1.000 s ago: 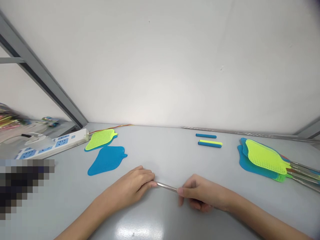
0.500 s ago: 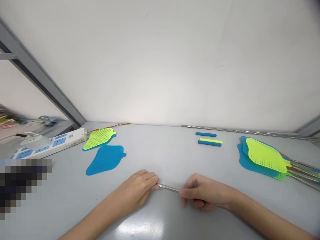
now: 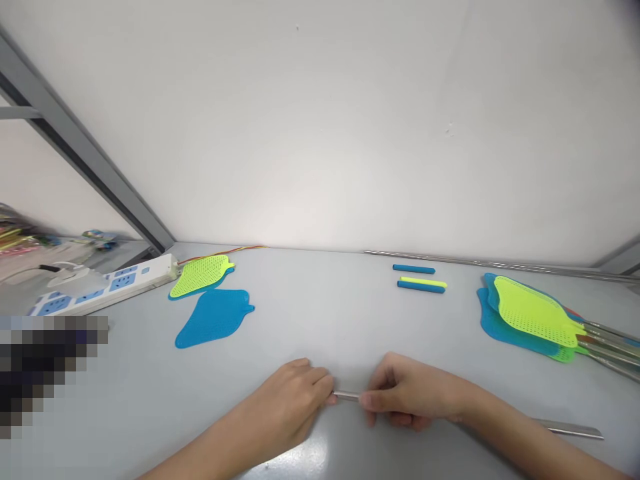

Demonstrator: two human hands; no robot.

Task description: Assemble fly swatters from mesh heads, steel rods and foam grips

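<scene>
Left hand: the left hand [image 3: 300,400], palm down, curls its fingers closed over one end of a slim metal rod [image 3: 347,395].
Right hand: the right hand [image 3: 400,393] pinches the same piece between thumb and curled fingers.
Metal rod: a short stretch shows between the two hands, low over the gray table [image 3: 320,313].
Right forearm: a metal length [image 3: 575,429] juts out past it; whether it belongs to the held piece cannot be told.
Left side: a blue mesh head [image 3: 215,320] lies just in front of a yellow mesh head [image 3: 200,277], near a white power strip [image 3: 145,279].
Right side: colored tubes [image 3: 414,269] lie near stacked swatters [image 3: 537,313].
</scene>
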